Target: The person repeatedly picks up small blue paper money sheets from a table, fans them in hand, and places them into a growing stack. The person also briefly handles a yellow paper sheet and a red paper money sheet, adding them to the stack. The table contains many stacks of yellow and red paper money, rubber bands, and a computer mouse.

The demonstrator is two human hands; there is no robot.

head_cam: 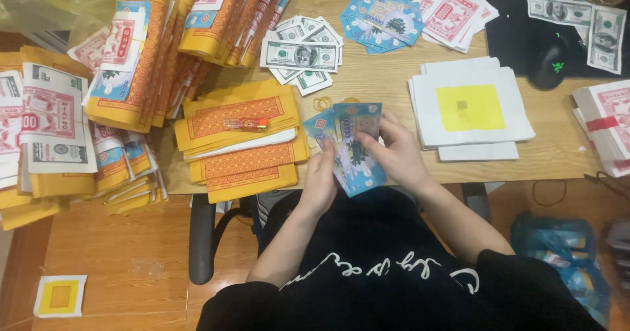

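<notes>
Blue paper notes (351, 148) sit fanned between both hands at the near edge of the table (394, 81), the left hand (320, 181) closed under the stack and the right hand (394, 150) pinching its top sheets. Loosely held, the fan could slip and scatter onto the lap. Fingers (371, 148) cover much of the stack, so its thickness is unclear.

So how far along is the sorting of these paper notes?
Wrapped yellow bundles are already stacked at the table's left. Both hands, left hand and right hand, hold a fan of blue notes. Loose green notes, pink notes and more blue ones remain unbundled.
</notes>
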